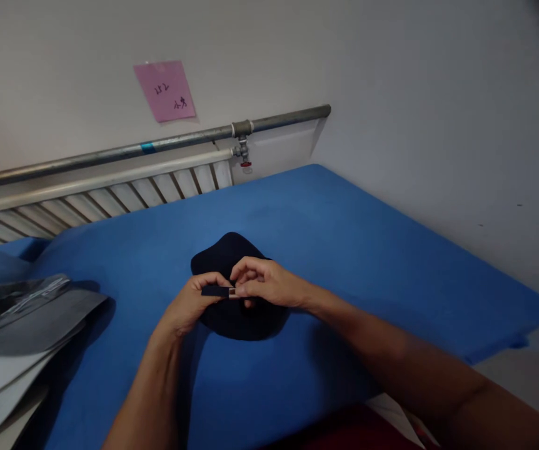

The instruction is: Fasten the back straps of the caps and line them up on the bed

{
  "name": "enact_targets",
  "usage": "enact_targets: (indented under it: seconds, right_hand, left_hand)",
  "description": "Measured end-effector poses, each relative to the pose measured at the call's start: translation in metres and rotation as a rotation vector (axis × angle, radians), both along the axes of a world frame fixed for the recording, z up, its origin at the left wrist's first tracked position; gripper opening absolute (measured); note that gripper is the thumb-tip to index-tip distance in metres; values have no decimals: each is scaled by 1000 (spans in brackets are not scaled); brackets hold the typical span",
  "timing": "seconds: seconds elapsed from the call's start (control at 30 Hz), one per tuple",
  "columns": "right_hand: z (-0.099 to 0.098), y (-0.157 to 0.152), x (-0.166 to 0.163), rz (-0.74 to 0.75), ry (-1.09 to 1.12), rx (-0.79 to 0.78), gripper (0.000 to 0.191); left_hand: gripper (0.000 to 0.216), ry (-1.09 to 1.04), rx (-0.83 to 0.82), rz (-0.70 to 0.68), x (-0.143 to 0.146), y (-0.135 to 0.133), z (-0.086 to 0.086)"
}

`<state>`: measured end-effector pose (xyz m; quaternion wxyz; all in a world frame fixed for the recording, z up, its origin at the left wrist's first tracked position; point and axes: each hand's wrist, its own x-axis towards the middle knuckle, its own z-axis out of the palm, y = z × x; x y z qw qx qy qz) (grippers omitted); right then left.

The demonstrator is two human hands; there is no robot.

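Our left hand (189, 303) is pinched on a dark strap (214, 291), thumb and fingers drawn together with little gap. Our right hand (272, 284) is curled close beside it, thumb and fingertips closed on the small shiny clasp (232, 292) at the strap's end. Both hands are over the dark cap (226, 251), which lies on the blue cloth (367, 250) near the middle of the view.

We count two hands, one strap, one clasp and one dark cap between them. To the left sits one pile of grey and pale caps (30, 331); at least three brims show, but we cannot count the caps exactly. On the wall we see one pink note (169, 103), one pipe (110, 155), one radiator (176, 184) and one valve (244, 150) with a red handle.

Our hands cover part of the cap, and its dark folds blend together, so where the strap joins it is hard to make out. The right fingertips partly hide the clasp. The pile and the radiator are cut off at the left edge.
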<state>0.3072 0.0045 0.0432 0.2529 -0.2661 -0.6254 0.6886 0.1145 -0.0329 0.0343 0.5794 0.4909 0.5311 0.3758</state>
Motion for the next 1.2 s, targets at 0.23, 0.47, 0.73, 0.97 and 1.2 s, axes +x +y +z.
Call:
enact_targets:
  seconds: [0.23,0.47,0.73,0.97,1.2]
  right_hand:
    - [-6,2,-2,16,4,-71,26]
    - [-1,6,-1,125,-160,-98,19]
    - [-9,6,-4,128,-125,-153,21]
    - [-14,8,-5,121,-79,-180,22]
    - [-12,9,-2,115,-77,-178,19]
  left_hand:
    - [37,-180,-21,9,-12,-1,5]
    - [49,-279,-70,-72,-19,-2,7]
    - [47,-272,-78,-68,-19,0,4]
    - [37,-96,79,-80,-25,-1,4]
    - [14,-8,140,-128,-30,-5,9]
